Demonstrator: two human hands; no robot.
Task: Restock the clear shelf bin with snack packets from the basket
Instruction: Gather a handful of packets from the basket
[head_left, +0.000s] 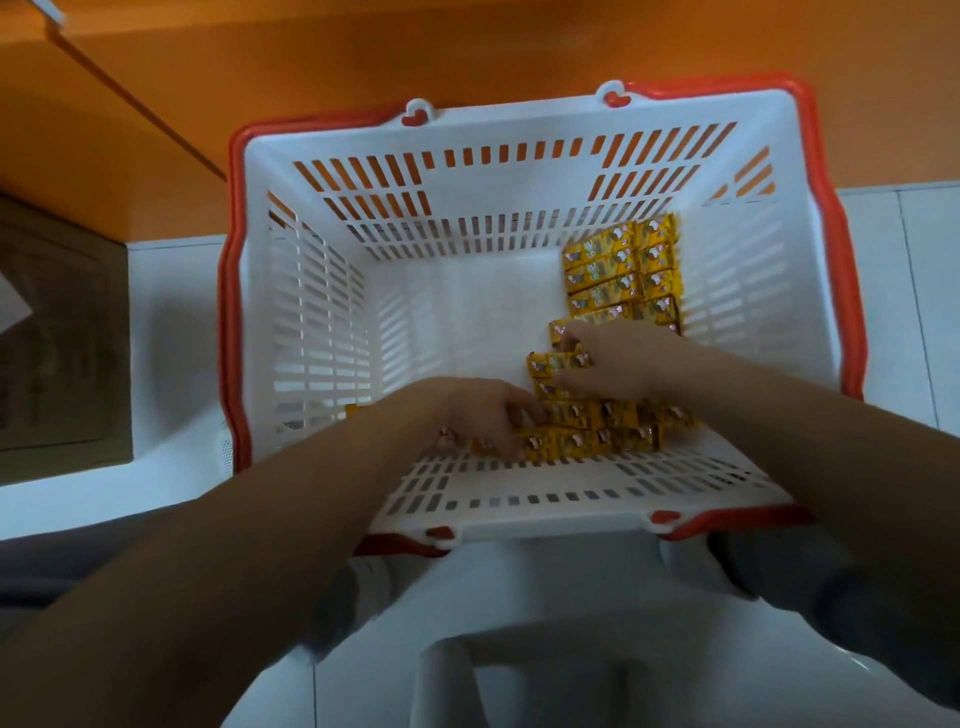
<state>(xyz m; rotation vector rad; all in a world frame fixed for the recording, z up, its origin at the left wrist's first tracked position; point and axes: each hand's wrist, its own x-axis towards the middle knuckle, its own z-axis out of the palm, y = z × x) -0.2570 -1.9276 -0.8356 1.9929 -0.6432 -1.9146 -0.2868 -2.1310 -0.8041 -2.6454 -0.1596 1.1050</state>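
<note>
Down on pale glossy floor tiles, before a smooth orange panel, a rectangular white plastic basket with slotted walls and a red rim holds shiny yellow snack packets. The packets are small flat foil rectangles, ranked along its right side and near wall. Both bare forearms reach inside: the right grip curls its fingers round one packet mid-stack, while the left grip, just beside it at the near row, clasps packets between thumb and fingers.
</note>
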